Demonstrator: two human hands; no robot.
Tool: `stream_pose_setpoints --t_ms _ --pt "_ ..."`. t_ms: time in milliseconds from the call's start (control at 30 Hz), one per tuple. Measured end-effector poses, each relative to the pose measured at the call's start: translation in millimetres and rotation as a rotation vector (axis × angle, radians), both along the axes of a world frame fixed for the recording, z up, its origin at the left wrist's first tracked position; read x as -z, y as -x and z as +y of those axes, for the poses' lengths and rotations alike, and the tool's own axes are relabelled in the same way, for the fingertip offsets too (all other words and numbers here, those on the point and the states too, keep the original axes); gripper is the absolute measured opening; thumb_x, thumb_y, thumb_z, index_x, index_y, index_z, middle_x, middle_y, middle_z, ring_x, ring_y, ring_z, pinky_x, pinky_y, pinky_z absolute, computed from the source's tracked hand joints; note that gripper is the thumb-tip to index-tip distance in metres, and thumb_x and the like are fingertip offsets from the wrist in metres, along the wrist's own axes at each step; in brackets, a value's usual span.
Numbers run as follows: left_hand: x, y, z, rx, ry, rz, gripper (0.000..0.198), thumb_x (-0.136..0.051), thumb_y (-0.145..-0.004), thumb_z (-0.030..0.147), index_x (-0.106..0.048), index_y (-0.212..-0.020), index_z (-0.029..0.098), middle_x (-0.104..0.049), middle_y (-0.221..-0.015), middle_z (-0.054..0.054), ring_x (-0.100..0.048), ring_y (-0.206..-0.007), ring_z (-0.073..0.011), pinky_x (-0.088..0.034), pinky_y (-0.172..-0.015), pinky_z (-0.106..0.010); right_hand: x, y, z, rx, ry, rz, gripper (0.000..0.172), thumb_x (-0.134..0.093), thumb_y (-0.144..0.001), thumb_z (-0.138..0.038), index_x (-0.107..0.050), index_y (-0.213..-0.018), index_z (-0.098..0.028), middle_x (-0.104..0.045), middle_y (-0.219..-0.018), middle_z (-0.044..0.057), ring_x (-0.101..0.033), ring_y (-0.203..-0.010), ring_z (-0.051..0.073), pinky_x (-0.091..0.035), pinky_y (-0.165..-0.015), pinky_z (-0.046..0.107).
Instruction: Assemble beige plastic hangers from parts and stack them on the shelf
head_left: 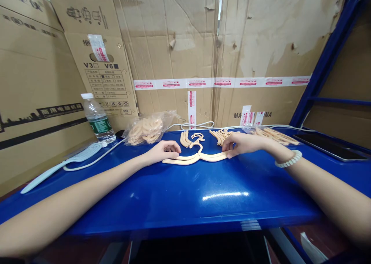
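Observation:
A beige clothes hanger (185,161) lies on the blue table, its curved hook pointing away from me and its two arms spread left and right. My left hand (162,152) is closed at the outer part of the left arm, thumb and curled fingers against it. At the other end, my right hand (242,143) pinches the tip of the right arm between thumb and fingers. Just behind the hanger are loose beige hooks (198,136) and a small stack of curved arm pieces (184,139). More beige pieces (217,136) lie beside my right fingers, partly hidden by them.
A clear bag of beige parts (146,130), a water bottle (98,119) and a pale hairbrush (84,154) are on the left. Long beige pieces (274,135) and a dark phone (330,146) lie right. Cardboard (174,55) walls the back; a white cable (92,164) crosses the table (179,198).

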State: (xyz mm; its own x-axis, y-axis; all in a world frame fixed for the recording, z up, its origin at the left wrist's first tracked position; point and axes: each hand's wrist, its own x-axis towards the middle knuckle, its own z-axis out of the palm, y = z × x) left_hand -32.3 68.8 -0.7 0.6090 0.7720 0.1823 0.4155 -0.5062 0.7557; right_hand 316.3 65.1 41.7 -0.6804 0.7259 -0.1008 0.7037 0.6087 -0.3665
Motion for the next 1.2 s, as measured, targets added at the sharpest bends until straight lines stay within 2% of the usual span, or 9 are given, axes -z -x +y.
stream_pose_setpoints --t_ms 267,400,533,667,800,933,1067,1200 --pt "1.2 -0.3 -0.5 -0.007 -0.052 0.009 0.021 -0.065 -0.075 0.033 -0.062 -0.086 0.015 -0.065 -0.077 -0.002 -0.06 -0.07 -0.0141 -0.047 -0.066 -0.026 -2.7 -2.3 1.9 -0.037 -0.01 -0.016 0.034 -0.057 -0.081 -0.04 -0.071 -0.096 -0.012 -0.071 -0.093 0.01 -0.065 -0.083 0.022 -0.048 -0.073 0.031" --pt "2.8 -0.7 0.0 -0.043 -0.153 0.003 0.017 -0.06 -0.078 0.031 -0.062 -0.084 0.015 -0.064 -0.077 -0.003 -0.06 -0.071 -0.0149 -0.049 -0.066 -0.027 -3.1 -2.0 2.2 -0.054 -0.02 -0.022 0.037 -0.054 -0.083 -0.041 -0.071 -0.096 -0.011 -0.071 -0.091 0.01 -0.064 -0.081 0.023 -0.047 -0.071 0.031" --pt "4.3 1.2 7.2 -0.107 -0.335 -0.005 0.014 -0.055 -0.08 0.024 -0.063 -0.088 0.016 -0.063 -0.092 -0.006 -0.06 -0.086 -0.0192 -0.049 -0.082 -0.034 -2.3 -2.3 2.4 -0.048 -0.018 -0.017 0.039 -0.054 -0.083 -0.044 -0.071 -0.095 -0.011 -0.071 -0.091 0.01 -0.064 -0.081 0.023 -0.047 -0.071 0.031" --pt "4.4 4.9 17.8 -0.1 -0.441 0.042 0.024 -0.052 -0.084 0.022 -0.064 -0.104 0.018 -0.062 -0.117 -0.01 -0.053 -0.114 -0.0246 -0.036 -0.105 -0.045 -1.5 -2.5 3.0 -0.032 -0.011 -0.016 0.04 -0.054 -0.082 -0.046 -0.071 -0.095 -0.012 -0.071 -0.091 0.01 -0.064 -0.081 0.022 -0.047 -0.071 0.031" --pt "5.4 7.9 24.3 0.006 -0.425 0.132 0.031 -0.044 -0.09 0.023 -0.063 -0.114 0.021 -0.057 -0.133 -0.007 -0.043 -0.13 -0.0233 -0.025 -0.113 -0.046 -1.3 -2.5 3.7 -0.042 -0.016 -0.02 0.037 -0.054 -0.083 -0.044 -0.071 -0.094 -0.012 -0.071 -0.091 0.01 -0.064 -0.081 0.022 -0.047 -0.071 0.031" --pt "6.4 9.9 25.9 0.076 -0.364 0.195 0.035 -0.04 -0.093 0.022 -0.061 -0.121 0.023 -0.054 -0.138 -0.004 -0.041 -0.133 -0.0206 -0.025 -0.115 -0.044 -1.6 -2.0 2.9 -0.033 -0.026 -0.027 0.033 -0.055 -0.082 -0.04 -0.071 -0.093 -0.014 -0.071 -0.092 0.009 -0.064 -0.081 0.022 -0.048 -0.071 0.031" --pt "5.7 9.8 26.8 0.062 -0.373 0.17 0.035 -0.039 -0.094 0.021 -0.061 -0.121 0.02 -0.058 -0.133 -0.005 -0.047 -0.128 -0.0192 -0.03 -0.113 -0.041 -3.7 5.0 -1.1 0.041 -0.169 0.018 0.022 -0.056 -0.082 -0.029 -0.07 -0.09 -0.014 -0.072 -0.088 0.008 -0.065 -0.079 0.021 -0.048 -0.071 0.03" --pt "5.0 7.1 30.9 0.05 -0.41 0.145 0.035 -0.039 -0.093 0.019 -0.062 -0.119 0.018 -0.059 -0.131 -0.008 -0.048 -0.127 -0.0199 -0.031 -0.112 -0.042 -5.9 26.8 2.9 0.084 -0.419 0.134 0.023 -0.056 -0.083 -0.021 -0.067 -0.101 -0.013 -0.069 -0.094 0.01 -0.065 -0.081 0.021 -0.05 -0.072 0.031"
